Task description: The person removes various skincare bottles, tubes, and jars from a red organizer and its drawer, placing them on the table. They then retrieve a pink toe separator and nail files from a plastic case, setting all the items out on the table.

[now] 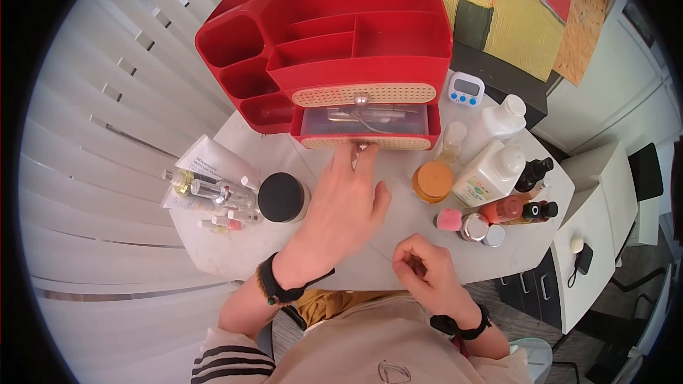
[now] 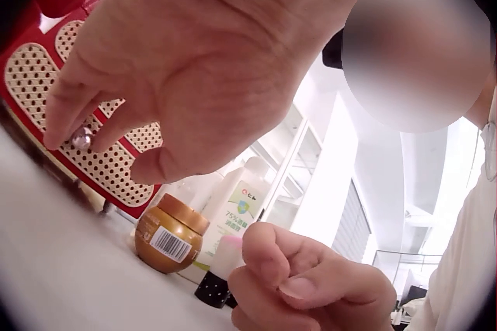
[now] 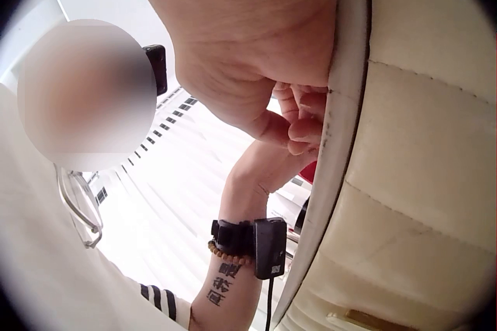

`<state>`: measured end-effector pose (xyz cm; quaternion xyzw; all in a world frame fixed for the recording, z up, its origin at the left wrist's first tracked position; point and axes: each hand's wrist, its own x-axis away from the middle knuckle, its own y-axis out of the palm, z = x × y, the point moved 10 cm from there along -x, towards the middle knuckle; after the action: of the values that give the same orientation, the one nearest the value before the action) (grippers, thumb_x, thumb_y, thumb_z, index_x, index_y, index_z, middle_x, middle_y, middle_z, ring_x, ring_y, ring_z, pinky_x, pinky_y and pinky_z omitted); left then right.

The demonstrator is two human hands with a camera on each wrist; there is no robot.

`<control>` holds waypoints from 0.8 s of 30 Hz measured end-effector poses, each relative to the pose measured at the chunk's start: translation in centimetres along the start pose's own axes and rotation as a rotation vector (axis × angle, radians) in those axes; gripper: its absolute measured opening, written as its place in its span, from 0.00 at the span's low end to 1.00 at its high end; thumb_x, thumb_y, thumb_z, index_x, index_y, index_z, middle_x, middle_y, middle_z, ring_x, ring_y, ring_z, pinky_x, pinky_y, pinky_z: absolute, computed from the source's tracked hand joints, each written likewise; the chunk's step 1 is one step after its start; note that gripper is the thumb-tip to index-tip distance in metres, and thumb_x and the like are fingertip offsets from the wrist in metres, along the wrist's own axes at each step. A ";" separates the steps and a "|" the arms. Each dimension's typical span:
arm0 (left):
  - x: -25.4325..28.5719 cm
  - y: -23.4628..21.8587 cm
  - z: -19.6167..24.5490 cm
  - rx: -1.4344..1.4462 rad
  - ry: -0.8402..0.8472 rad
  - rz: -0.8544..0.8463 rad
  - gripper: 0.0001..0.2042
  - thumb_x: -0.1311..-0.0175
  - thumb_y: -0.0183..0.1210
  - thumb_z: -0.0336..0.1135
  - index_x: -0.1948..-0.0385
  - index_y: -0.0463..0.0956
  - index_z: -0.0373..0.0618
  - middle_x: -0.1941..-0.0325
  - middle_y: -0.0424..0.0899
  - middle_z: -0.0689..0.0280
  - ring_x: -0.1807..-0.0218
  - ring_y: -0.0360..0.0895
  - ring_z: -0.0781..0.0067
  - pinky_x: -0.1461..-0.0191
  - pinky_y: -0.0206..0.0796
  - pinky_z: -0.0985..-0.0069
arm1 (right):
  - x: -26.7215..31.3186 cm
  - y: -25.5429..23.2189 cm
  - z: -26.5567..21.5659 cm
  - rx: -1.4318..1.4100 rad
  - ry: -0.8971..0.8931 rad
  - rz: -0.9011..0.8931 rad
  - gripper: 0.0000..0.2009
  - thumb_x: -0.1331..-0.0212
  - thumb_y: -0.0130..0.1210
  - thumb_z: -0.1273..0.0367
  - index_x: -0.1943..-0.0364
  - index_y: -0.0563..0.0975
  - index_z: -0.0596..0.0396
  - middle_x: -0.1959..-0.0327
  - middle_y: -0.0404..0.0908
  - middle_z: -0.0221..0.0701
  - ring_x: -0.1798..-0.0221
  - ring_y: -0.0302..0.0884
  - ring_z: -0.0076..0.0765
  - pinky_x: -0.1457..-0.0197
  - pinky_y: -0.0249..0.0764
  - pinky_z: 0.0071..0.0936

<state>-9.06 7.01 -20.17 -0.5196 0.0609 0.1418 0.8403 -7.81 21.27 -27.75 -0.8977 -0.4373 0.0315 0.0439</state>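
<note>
A red desktop organizer [image 1: 398, 50] stands at the back of the table, its lower drawer [image 1: 308, 121] pulled partway out. Inside the drawer lie slim, silvery and clear items [image 1: 370, 115]. My left hand [image 1: 341, 203] reaches to the drawer's woven-pattern front, and two of its fingers straddle the round knob [image 2: 81, 138], holding it between them. The left thumb stays apart from the knob. Over the table's near edge, my right hand [image 1: 427, 270] rests with fingers loosely curled, with nothing seen in it.
On the left are a black-lidded jar [image 1: 280, 197], a white tube [image 1: 213, 160] and several small bottles. To the right stand an orange-lidded jar [image 1: 432, 181], white bottles [image 1: 491, 171], a pink-topped item [image 1: 449, 220] and a white timer [image 1: 466, 89]. White blinds [image 1: 99, 192] hang at left.
</note>
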 end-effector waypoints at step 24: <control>-4.3 -3.8 -0.4 -0.296 0.267 -0.302 0.18 0.36 0.57 0.20 0.43 0.76 0.39 0.44 0.79 0.53 0.43 0.77 0.45 0.42 0.73 0.60 | -2.2 1.3 -2.9 0.096 0.024 -0.023 0.31 0.34 0.56 0.74 0.27 0.59 0.59 0.50 0.78 0.47 0.68 0.79 0.41 0.59 0.76 0.37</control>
<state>-11.96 4.32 -16.01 -0.6544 0.0719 -0.0479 0.7512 -7.84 18.61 -24.95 -0.8898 -0.4449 0.0410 0.0926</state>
